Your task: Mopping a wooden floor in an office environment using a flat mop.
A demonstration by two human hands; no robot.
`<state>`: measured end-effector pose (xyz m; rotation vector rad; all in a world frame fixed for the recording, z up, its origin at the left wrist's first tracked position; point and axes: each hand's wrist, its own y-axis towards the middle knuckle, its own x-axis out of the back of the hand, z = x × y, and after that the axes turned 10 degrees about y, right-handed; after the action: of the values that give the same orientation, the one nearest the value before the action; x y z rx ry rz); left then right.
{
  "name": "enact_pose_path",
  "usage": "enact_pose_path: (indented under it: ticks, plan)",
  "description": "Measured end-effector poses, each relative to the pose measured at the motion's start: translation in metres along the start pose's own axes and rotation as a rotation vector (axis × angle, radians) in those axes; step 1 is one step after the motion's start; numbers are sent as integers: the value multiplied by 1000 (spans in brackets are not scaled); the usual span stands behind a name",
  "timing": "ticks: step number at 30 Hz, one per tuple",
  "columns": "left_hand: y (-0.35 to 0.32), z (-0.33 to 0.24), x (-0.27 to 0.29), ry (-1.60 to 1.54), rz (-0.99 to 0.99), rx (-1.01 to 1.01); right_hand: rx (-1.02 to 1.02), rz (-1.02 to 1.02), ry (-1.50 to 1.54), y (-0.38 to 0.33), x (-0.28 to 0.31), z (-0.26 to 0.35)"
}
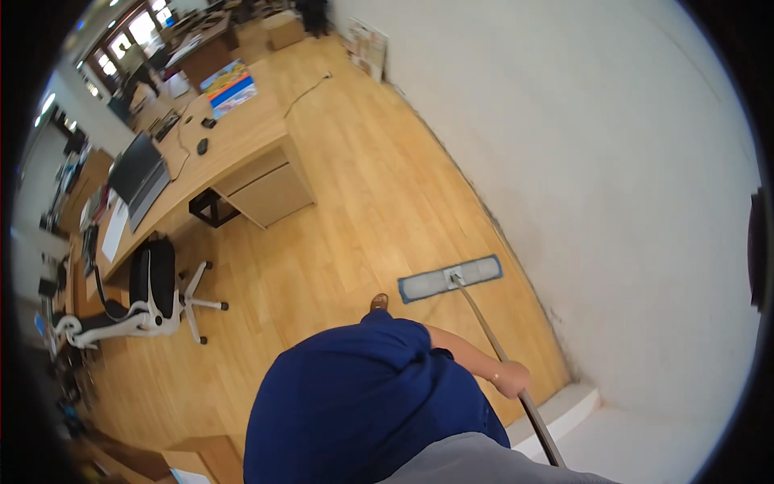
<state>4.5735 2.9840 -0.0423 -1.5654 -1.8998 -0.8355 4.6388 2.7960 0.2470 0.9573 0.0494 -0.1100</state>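
Observation:
My left hand point(513, 379) is closed around the metal handle of a flat mop point(484, 323), its bare forearm reaching across from a dark blue sleeve. The handle slants from the lower right up to the mop head. That head point(423, 285), a wide grey pad with blue edges, lies on the wooden floor point(355, 234) close to the white wall. My right hand is out of sight; grey cloth point(484, 464) at the lower edge covers the handle's upper end. One brown shoe point(379, 302) shows just left of the mop head.
A wooden desk point(242, 149) at the left bears a laptop point(145, 181) and a mouse point(202, 146). Before it stands an office chair point(153, 290) on wheels. The white wall point(564, 145) runs along the right, with a low ledge point(564, 411) near me. A cable point(306, 93) crosses the far floor.

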Motion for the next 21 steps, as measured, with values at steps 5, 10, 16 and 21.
enact_pose_path:
  ticks: [5,10,16,21]
  plan:
    - [-63,123,82,127,-88,221,-262,71,392,17,3,-127]
    - [-116,217,153,146,-46,362,-306,-187,329,44,-85,-222]
    - [-164,282,194,118,57,438,-478,-157,83,81,-141,-274]
    - [-164,291,227,113,33,426,-553,-332,164,87,-114,-294]
